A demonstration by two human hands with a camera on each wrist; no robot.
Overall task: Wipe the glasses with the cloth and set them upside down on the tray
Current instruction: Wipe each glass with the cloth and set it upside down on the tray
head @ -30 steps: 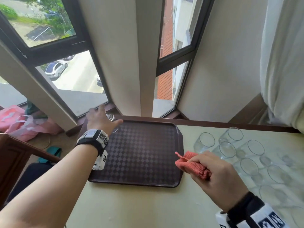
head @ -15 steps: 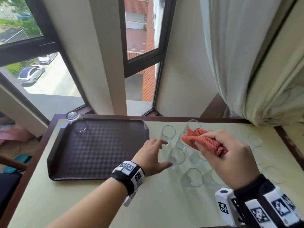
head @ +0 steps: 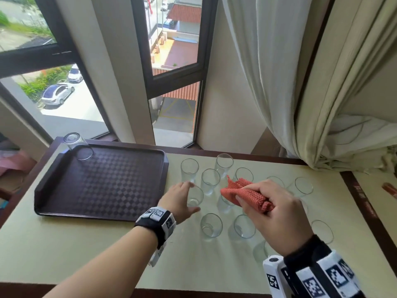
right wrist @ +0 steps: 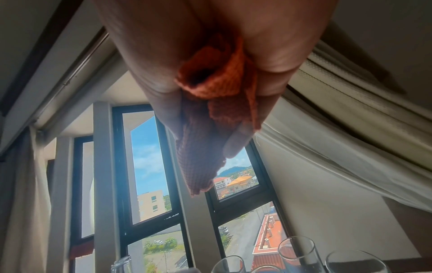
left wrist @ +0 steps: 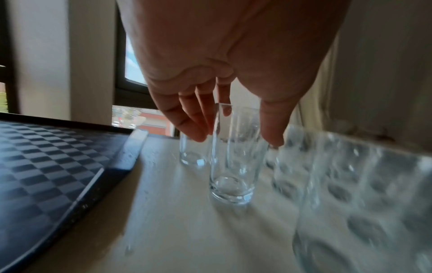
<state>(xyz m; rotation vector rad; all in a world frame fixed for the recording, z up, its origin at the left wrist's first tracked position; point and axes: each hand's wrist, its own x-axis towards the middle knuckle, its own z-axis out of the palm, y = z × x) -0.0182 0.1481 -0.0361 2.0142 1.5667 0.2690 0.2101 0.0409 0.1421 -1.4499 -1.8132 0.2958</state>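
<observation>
A dark checkered tray (head: 103, 186) lies on the left of the table, with one clear glass (head: 77, 147) upside down in its far left corner. Several clear glasses stand upright to the tray's right. My left hand (head: 192, 196) reaches over the nearest one (head: 198, 195). In the left wrist view my fingers (left wrist: 194, 125) and thumb straddle that glass (left wrist: 231, 184) near its rim, fairly straight, and firm contact is not plain. My right hand (head: 268, 209) hovers above the glasses and grips a bunched red cloth (head: 242, 191), which hangs from its fingers in the right wrist view (right wrist: 201, 157).
The pale table (head: 86, 244) has a dark wooden rim. Windows and a wall pillar rise behind the tray. A cream curtain (head: 322, 104) hangs at the right and bunches onto the table's far right corner. Upright glasses (head: 211, 224) crowd the space under my right hand.
My left hand left the upturned glass in the tray's far corner and crossed right to the upright glasses, now straddling one. My right hand kept the cloth; the view swung right.
</observation>
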